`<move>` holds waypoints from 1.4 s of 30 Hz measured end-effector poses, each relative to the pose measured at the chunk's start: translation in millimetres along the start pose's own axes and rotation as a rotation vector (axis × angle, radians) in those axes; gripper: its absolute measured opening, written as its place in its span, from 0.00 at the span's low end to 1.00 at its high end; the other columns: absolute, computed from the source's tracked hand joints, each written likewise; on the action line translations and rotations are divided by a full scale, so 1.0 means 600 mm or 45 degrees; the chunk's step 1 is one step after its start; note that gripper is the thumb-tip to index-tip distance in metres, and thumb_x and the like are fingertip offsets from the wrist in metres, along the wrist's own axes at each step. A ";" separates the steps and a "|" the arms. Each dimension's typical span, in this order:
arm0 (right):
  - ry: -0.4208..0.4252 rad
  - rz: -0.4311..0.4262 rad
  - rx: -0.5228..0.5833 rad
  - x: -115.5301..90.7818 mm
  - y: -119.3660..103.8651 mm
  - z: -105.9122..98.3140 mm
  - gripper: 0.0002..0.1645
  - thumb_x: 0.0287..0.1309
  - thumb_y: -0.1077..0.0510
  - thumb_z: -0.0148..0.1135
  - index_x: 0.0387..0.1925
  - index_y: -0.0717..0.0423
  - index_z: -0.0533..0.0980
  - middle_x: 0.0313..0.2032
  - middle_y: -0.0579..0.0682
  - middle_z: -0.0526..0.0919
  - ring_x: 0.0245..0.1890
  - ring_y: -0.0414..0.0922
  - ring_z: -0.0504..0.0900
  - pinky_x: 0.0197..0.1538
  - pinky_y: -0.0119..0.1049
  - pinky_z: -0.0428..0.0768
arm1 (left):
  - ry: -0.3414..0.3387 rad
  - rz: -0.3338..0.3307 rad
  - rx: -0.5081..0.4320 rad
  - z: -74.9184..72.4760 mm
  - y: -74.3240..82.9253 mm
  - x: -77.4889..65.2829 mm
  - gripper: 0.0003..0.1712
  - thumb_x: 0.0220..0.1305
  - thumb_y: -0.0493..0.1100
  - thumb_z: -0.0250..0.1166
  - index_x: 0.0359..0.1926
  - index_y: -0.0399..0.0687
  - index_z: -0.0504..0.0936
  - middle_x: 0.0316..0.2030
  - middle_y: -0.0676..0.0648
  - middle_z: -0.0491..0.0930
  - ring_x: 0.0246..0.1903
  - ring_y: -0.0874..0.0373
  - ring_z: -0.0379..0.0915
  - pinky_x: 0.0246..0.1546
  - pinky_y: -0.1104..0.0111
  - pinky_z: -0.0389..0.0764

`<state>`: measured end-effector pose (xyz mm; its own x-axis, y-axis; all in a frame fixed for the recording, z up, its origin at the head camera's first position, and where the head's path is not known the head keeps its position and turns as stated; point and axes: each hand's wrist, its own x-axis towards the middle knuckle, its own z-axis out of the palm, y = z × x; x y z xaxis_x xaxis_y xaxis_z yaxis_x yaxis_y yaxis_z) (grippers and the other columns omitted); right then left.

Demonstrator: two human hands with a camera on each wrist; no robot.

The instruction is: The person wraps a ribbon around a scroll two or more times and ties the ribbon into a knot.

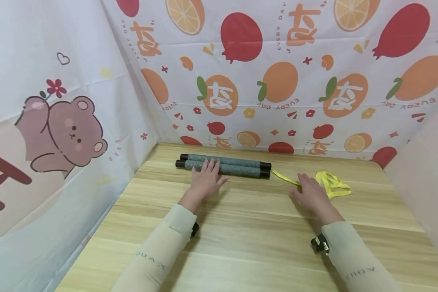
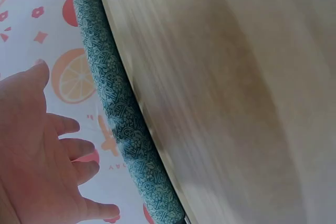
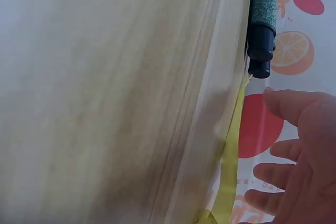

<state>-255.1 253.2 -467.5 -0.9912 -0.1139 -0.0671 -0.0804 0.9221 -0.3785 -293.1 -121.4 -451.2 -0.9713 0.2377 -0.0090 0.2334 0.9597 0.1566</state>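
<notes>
Two rolled scrolls with green patterned covers and black end knobs lie side by side across the back of the table: a front scroll (image 1: pixel 237 170) and a rear scroll (image 1: pixel 237 161). My left hand (image 1: pixel 205 182) is at the front scroll with fingers spread; whether the fingertips touch it, I cannot tell. In the left wrist view the fingers of that hand (image 2: pixel 37 156) are extended beside a scroll (image 2: pixel 121 103). To the right, my right hand (image 1: pixel 314 195) is over a yellow ribbon (image 1: pixel 337 187), its fingers loose. The right wrist view shows the ribbon (image 3: pixel 230 156) reaching toward a scroll's black knob (image 3: pixel 261 43).
A wood-grain table (image 1: pixel 248 243) lies under both arms. Behind it hangs a fruit-printed cloth (image 1: pixel 248 89); a bear-printed cloth (image 1: pixel 69 129) hangs on the left, and a pale cloth (image 1: pixel 430 174) borders the right side.
</notes>
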 end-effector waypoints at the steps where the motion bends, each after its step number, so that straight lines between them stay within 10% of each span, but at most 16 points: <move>1: -0.006 -0.004 0.014 0.002 -0.002 0.000 0.47 0.69 0.39 0.53 0.75 0.63 0.52 0.74 0.67 0.51 0.72 0.69 0.49 0.67 0.71 0.49 | -0.001 -0.003 0.001 0.000 0.000 -0.002 0.46 0.70 0.74 0.38 0.78 0.53 0.48 0.78 0.44 0.44 0.77 0.46 0.37 0.68 0.32 0.44; 9: -0.120 0.003 0.052 0.004 -0.007 0.018 0.44 0.68 0.44 0.55 0.73 0.65 0.54 0.69 0.71 0.62 0.68 0.70 0.60 0.66 0.65 0.62 | 0.008 0.011 -0.008 0.000 0.010 -0.021 0.45 0.70 0.73 0.39 0.75 0.50 0.58 0.77 0.43 0.50 0.76 0.46 0.42 0.69 0.35 0.47; 20: 0.057 -0.136 -0.026 -0.004 -0.029 0.016 0.19 0.55 0.63 0.65 0.50 0.58 0.82 0.46 0.57 0.86 0.47 0.57 0.83 0.50 0.56 0.78 | -0.010 0.078 -0.094 -0.025 0.045 -0.030 0.39 0.73 0.68 0.44 0.71 0.48 0.67 0.74 0.42 0.57 0.75 0.46 0.48 0.69 0.35 0.48; 32: -0.041 -0.310 0.076 -0.019 -0.062 0.038 0.12 0.49 0.69 0.63 0.36 0.59 0.86 0.32 0.49 0.86 0.32 0.42 0.80 0.38 0.41 0.80 | 0.002 0.319 -0.158 -0.012 0.097 -0.046 0.26 0.73 0.57 0.55 0.61 0.47 0.78 0.59 0.47 0.79 0.61 0.46 0.73 0.66 0.38 0.58; 42: -0.132 -0.464 0.427 -0.041 -0.107 0.042 0.09 0.57 0.64 0.66 0.40 0.54 0.84 0.29 0.42 0.84 0.34 0.37 0.79 0.41 0.36 0.77 | -0.190 0.490 -0.398 0.004 0.145 -0.062 0.25 0.69 0.54 0.62 0.60 0.46 0.78 0.57 0.47 0.81 0.58 0.51 0.76 0.61 0.56 0.73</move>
<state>-223.1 187.5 -465.0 -0.8881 -0.4579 0.0400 -0.3642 0.6480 -0.6689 -236.4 -46.6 -439.7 -0.7954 0.6053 -0.0300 0.5254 0.7135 0.4636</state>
